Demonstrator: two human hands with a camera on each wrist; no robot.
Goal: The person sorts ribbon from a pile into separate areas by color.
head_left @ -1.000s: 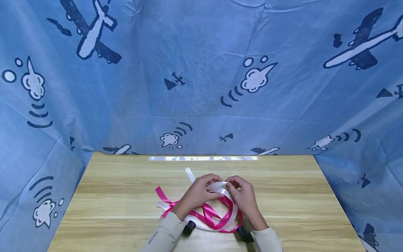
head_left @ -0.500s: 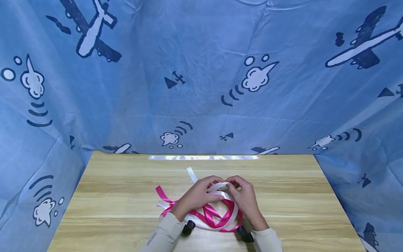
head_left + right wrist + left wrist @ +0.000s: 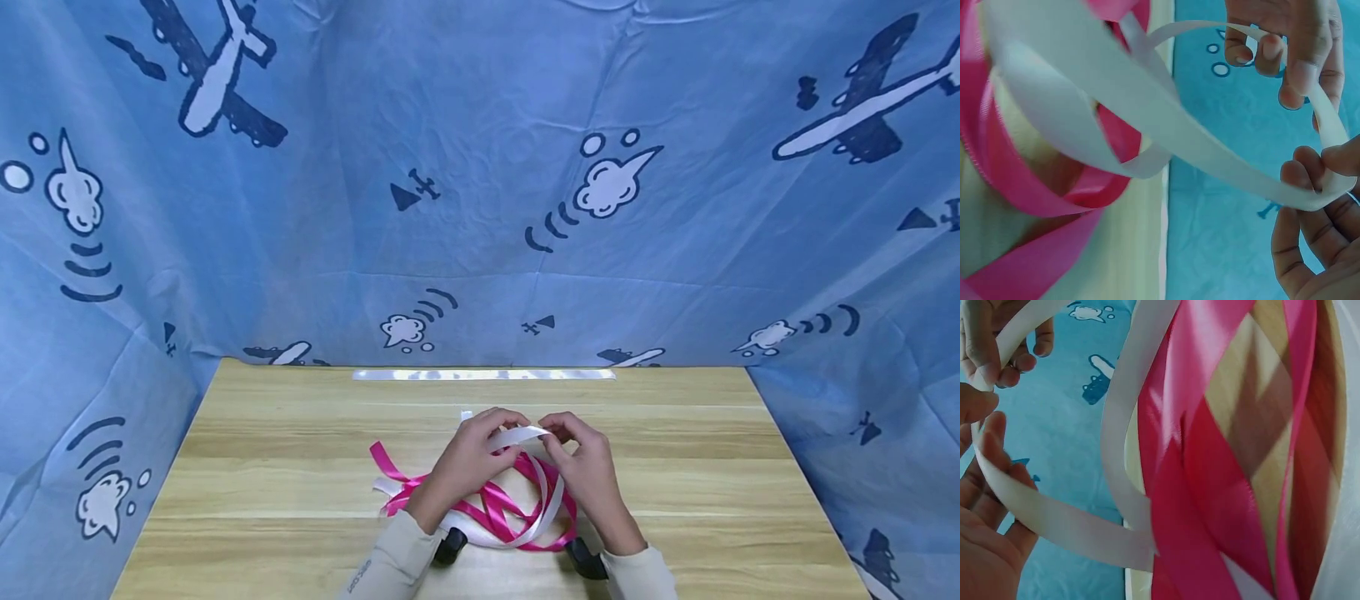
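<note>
My left hand (image 3: 468,454) and right hand (image 3: 581,454) come close together over a loose heap of satin ribbon. Between them runs a white ribbon (image 3: 517,437), which both hands pinch with thumb and fingers. In the left wrist view, the white ribbon (image 3: 1063,528) curves from the fingers down toward the heap. The right wrist view shows a wide white strand (image 3: 1147,119) rising to the right hand's fingertips (image 3: 1341,159). Below lies a pink ribbon (image 3: 497,510), looped and crossing itself among white strands. The left hand hides part of the heap.
A pink ribbon end (image 3: 382,458) sticks out at the left, beside a white end (image 3: 386,487). A shiny strip (image 3: 483,375) lies along the back of the wooden table (image 3: 697,467). Blue printed cloth (image 3: 480,208) hangs around the back and sides.
Both hands have risen slightly with the white ribbon. Its free end behind the left hand has drawn in, showing much less. White loops below the hands have shifted and narrowed.
</note>
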